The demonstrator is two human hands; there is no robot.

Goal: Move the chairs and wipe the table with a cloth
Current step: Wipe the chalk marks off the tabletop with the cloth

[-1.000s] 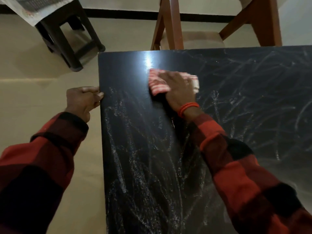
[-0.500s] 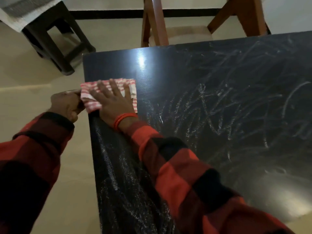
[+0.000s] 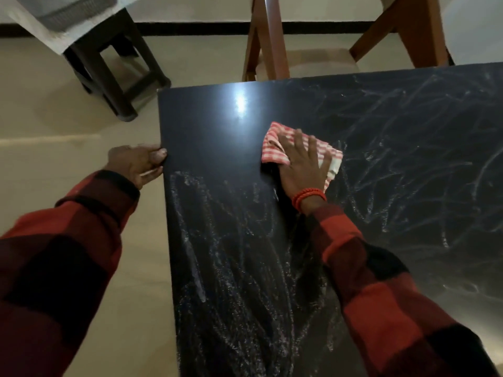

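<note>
Head view showed our right hand (image 3: 303, 170) pressing the checked cloth (image 3: 275, 148) flat-fingered near the table's (image 3: 206, 126) far left corner, cleared there, chalky smears left elsewhere. Our left hand (image 3: 138, 163) gripped the left edge; a chair (image 3: 304, 61) stood beyond the far edge, open floor (image 3: 81, 159) left.

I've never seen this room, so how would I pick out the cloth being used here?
Find the black table smeared with chalky streaks. Near its far left corner, the right hand presses flat on the cloth. It is the only red-and-white checked thing on the dark top.
</note>
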